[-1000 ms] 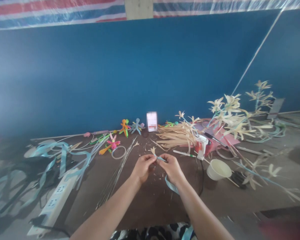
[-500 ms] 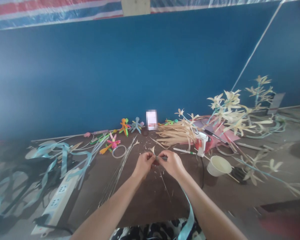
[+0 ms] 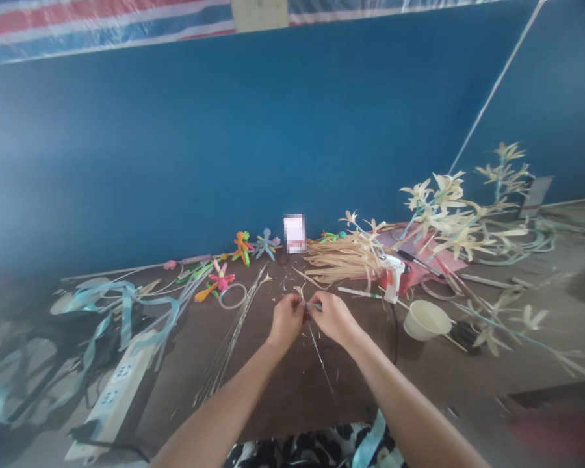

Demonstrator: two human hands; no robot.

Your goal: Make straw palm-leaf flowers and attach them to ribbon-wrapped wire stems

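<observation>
My left hand (image 3: 288, 318) is closed in a pinch around the base of a small cream flower (image 3: 299, 290), whose petals poke out above the fingertips. Right beside it, my right hand (image 3: 332, 317) pinches a narrow light blue ribbon; only a sliver shows at the fingers. More light blue ribbon (image 3: 370, 443) hangs over my lap, its middle stretch hidden by the right forearm. From beneath the joined fingertips a thin wire stem (image 3: 320, 354) slants down toward me. The fingertips nearly touch, so the exact grip is partly hidden.
Loose wires (image 3: 229, 344) lie left of my hands, near a power strip (image 3: 112, 390). To the right are dried husk strips (image 3: 341, 260), a white glue gun (image 3: 394, 276), a paper cup (image 3: 426, 320) and finished flower stems (image 3: 448, 221). Pipe-cleaner figures (image 3: 242, 247) line the wall.
Both hands stay together, with the left wrist turned slightly. The ribbon, seen beside my right forearm before, has slipped mostly behind it. More of the wire stem shows.
</observation>
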